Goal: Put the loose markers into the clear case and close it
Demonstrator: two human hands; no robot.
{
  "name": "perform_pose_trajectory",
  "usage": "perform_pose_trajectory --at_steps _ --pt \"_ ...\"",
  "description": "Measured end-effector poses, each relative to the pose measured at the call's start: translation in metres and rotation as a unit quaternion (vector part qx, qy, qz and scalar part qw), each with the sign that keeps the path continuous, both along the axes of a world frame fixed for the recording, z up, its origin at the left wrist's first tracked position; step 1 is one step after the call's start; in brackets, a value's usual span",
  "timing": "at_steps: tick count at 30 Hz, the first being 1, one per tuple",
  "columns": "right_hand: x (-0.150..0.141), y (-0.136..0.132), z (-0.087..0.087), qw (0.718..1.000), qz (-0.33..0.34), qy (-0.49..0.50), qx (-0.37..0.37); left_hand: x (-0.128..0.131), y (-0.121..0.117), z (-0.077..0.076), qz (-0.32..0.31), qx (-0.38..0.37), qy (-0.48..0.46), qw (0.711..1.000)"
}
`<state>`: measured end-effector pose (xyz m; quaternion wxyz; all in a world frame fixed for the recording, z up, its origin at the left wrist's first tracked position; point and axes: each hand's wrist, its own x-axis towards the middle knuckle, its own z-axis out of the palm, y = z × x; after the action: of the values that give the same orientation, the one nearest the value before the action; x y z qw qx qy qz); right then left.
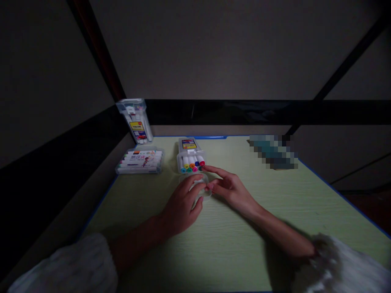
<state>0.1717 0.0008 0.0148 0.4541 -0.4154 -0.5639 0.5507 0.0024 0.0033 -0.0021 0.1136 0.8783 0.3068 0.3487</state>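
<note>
A clear plastic case of markers lies on the table, its open end facing me. Coloured marker ends show there in red, orange, yellow, blue, pink and green. In front of that end is a clear lid, flipped down on the tabletop. My left hand rests over the lid, fingers curved and apart. With its index finger stretched out, my right hand touches a dark marker end at the case's lower right corner. Its thumb sits by the lid's right edge, close to my left index fingertip.
At the back left a second clear marker case stands upright. A flat clear pack of markers lies in front of it. On the right is a blurred-out rectangular object. The light green table has a blue edge, with a wall behind.
</note>
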Motion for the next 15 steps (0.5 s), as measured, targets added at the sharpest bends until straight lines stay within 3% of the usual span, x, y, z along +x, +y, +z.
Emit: perform_pose_trajectory --at_steps 7,15 --pt "0.0006 0.0035 -0.0034 0.998 -0.019 -0.017 0.056 0.0003 0.0007 -0.0021 -0.003 0.006 0.010 1.000" --pt "0.0016 0.0069 -0.0057 0.997 -0.015 -0.035 0.069 -0.0004 0.0015 -0.0032 -0.013 0.002 0.007 1.000"
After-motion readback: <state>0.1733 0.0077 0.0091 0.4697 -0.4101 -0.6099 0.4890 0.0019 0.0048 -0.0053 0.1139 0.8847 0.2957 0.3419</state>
